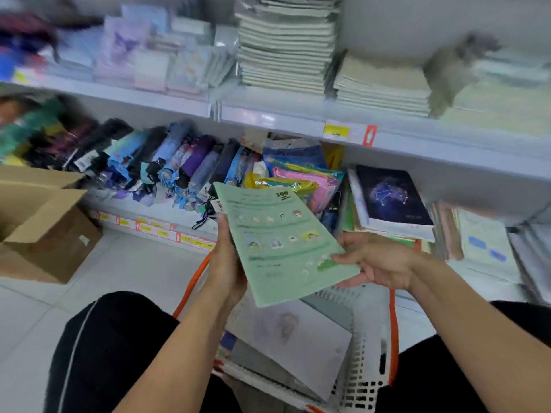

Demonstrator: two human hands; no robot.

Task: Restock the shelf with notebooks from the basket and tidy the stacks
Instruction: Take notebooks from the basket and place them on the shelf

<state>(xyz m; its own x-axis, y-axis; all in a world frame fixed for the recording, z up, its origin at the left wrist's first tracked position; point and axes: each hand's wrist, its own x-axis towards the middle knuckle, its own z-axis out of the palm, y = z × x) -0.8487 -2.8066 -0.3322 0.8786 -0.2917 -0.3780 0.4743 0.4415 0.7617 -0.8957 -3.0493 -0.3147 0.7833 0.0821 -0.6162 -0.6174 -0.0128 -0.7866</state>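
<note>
Both grips on green notebook (286,245): left hand (228,263) cradling edge, right hand (378,263) pinching corner.

Both hands, left hand (228,263) and right hand (377,263), hold a green notebook (283,242) above the white basket (362,380)

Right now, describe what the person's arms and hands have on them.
Both forearms are bare up to the frame edge, with no sleeves in view. The left hand and right hand wear no gloves, and no rings, watch or bracelets show. Black trousers cover the knees, the left with a pale side stripe.
</note>
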